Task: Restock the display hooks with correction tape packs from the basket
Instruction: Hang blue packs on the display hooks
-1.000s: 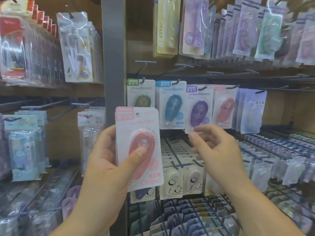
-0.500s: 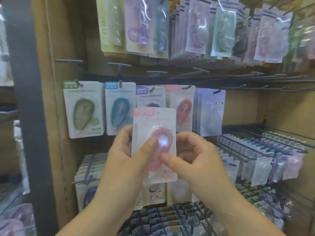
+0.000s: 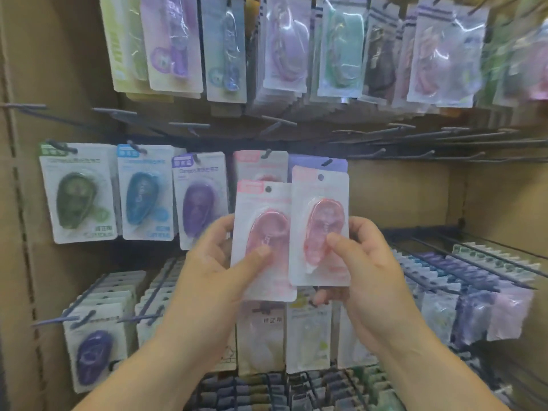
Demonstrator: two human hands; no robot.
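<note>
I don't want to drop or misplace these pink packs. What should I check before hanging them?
1. Left hand holds left pack: ok.
2. Right hand holds right pack: ok.
3. Hang holes on both uncovered: ok.
4. Hook carrying a matching hung pack found: ok.
5. Room left on that hook: cannot tell.
6. Holes lined up with hook: not ok, both sit lower.

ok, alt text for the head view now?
The left hand and right hand each grip a pink correction tape pack, the left pack and right pack overlapping at their edges, before a display wall. Behind, a green pack, blue pack, purple pack and hung pink pack hang on hooks.
</note>
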